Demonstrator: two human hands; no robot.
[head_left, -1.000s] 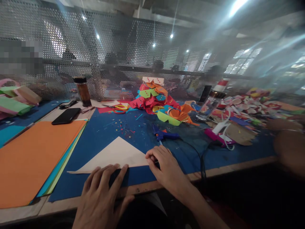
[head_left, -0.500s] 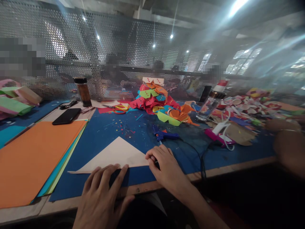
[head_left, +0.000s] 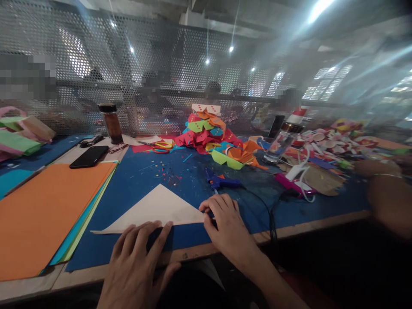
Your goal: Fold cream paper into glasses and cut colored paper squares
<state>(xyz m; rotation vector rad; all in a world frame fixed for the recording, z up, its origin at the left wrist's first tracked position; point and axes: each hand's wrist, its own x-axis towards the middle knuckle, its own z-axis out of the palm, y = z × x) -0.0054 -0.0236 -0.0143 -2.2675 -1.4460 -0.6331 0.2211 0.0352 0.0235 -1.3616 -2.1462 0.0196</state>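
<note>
A pale cream sheet of paper [head_left: 159, 210], folded into a triangle, lies on the blue table mat with its peak away from me. My left hand [head_left: 138, 249] rests along its near folded edge, fingers spread and fingertips on the paper. At the triangle's right corner, my right hand [head_left: 225, 223] has its thumb and fingers closed on the paper's tip. Just beyond that hand lies a blue glue gun [head_left: 222, 180], its nozzle close to my knuckles.
Stacked coloured sheets [head_left: 54, 214] and a black phone [head_left: 89, 156] lie left. Scissors [head_left: 159, 146], a heap of paper masks [head_left: 206, 133] and a brown bottle [head_left: 112, 124] stand behind. Right are a clear bottle [head_left: 280, 143], a magenta gadget [head_left: 292, 184], cables and another person's arm [head_left: 386, 189].
My right hand has slid slightly to the right along the fold towards the triangle's corner. My left hand stays in place on the near edge.
</note>
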